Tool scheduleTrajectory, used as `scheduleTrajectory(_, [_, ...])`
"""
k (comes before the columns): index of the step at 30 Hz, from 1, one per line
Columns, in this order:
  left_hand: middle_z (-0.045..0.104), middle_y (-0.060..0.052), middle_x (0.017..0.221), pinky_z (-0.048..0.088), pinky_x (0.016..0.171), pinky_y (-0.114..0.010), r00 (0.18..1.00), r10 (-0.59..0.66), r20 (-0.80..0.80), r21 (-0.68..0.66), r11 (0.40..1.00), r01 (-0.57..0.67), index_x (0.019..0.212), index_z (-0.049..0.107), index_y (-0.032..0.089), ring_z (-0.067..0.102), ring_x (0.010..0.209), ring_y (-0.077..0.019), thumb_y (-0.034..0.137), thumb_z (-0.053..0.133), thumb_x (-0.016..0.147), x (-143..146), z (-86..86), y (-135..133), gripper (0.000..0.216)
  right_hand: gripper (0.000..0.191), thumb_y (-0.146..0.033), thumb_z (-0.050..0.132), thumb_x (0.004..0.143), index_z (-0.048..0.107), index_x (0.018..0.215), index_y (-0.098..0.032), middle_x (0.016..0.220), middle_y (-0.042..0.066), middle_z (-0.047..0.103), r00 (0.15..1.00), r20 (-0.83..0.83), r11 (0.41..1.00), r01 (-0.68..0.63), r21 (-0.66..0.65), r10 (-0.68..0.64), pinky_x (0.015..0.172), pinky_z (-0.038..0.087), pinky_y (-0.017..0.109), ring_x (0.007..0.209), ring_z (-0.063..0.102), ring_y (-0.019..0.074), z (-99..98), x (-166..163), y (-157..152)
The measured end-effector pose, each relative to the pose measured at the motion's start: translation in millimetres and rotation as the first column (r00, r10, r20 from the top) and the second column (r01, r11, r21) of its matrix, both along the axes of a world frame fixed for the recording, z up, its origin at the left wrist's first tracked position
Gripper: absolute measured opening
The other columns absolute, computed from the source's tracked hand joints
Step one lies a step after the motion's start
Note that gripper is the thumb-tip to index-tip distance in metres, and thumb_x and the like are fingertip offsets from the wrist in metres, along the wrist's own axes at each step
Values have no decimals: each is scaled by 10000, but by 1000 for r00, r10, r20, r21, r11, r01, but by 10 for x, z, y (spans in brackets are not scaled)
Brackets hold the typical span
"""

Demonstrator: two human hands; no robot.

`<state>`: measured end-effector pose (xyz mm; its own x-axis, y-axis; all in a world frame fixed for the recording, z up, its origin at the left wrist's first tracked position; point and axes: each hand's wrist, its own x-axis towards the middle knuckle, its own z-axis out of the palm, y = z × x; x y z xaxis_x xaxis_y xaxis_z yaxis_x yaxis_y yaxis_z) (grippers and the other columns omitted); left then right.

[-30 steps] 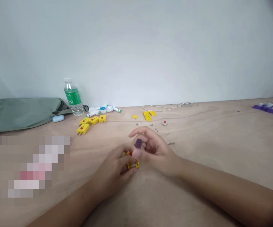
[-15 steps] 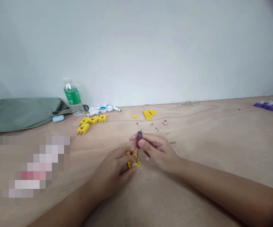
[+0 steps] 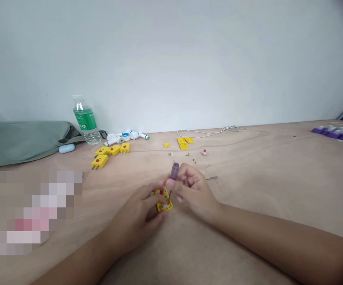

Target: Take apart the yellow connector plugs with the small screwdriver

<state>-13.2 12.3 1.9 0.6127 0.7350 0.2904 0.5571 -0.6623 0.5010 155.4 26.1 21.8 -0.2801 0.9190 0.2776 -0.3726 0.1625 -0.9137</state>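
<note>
Between the left fingers (image 3: 154,201) lies an open yellow casing (image 3: 165,194).

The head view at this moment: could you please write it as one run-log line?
left hand: holds yellow case | right hand: holds purple screwdriver, tip at case | farther left: four yellow plugs, bottle

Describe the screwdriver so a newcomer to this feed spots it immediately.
Below the pale wall, look to the middle of the tabletop. The right hand grips the screwdriver, handle up, over the open yellow case held by the left hand. Unlike that case, it is purple-handled, long and slim.
</note>
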Motion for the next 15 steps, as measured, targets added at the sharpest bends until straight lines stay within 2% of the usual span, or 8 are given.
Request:
scheduleTrajectory(3, [460, -34, 1269, 375, 1014, -333, 1000, -8, -3, 3, 1000, 8, 1019, 569, 255, 446, 1182, -193, 143, 512, 814, 0, 8, -1, 240, 294, -335, 687, 723, 443, 686, -176, 685, -15, 621, 997, 69, 999, 24, 40, -27, 393, 308, 167, 395, 394, 17, -26, 35, 51])
scheduleTrajectory(5, [468, -36, 1256, 378, 1009, -325, 1000, -6, -6, 4, 1000, 6, 1004, 569, 247, 448, 1177, -190, 138, 514, 808, -2, 21, -3, 231, 236, -373, 633, 772, 521, 775, -165, 712, -2, 614, 991, 131, 996, -18, 89, 6, 414, 327, 181, 417, 404, 25, -42, 66, 79])
scheduleTrajectory(8, [483, -33, 1224, 387, 992, -318, 1000, -9, -6, 11, 1000, 9, 986, 569, 245, 459, 1155, -185, 119, 509, 799, -1, 41, -8, 233, 273, -406, 475, 874, 577, 885, -153, 743, 12, 585, 972, 224, 977, -110, 183, 67, 467, 355, 202, 467, 415, 37, -57, 108, 101])
scheduleTrajectory(10, [492, -31, 1203, 399, 975, -315, 1000, -16, -3, 5, 1000, 16, 980, 566, 245, 471, 1133, -182, 104, 506, 793, 5, 48, -12, 241, 309, -402, 405, 909, 583, 914, -150, 720, -2, 544, 967, 245, 969, -127, 213, 73, 493, 354, 201, 495, 410, 39, -60, 125, 99])
scheduleTrajectory(13, [493, -37, 1193, 411, 959, -319, 1000, -13, -1, -7, 1000, 13, 983, 560, 240, 484, 1108, -181, 111, 505, 797, 15, 42, -14, 233, 211, -364, 505, 871, 540, 956, -174, 669, -40, 506, 981, 174, 982, -117, 150, 90, 514, 359, 184, 524, 428, 41, -62, 121, 87])
scheduleTrajectory(15, [490, -40, 1197, 409, 963, -327, 1000, -6, -3, -11, 1000, 6, 991, 558, 241, 485, 1106, -183, 124, 504, 803, 18, 31, -11, 228, 210, -318, 623, 796, 484, 890, -193, 632, -58, 540, 988, 103, 990, -122, 72, 114, 491, 358, 171, 503, 449, 41, -60, 104, 85])
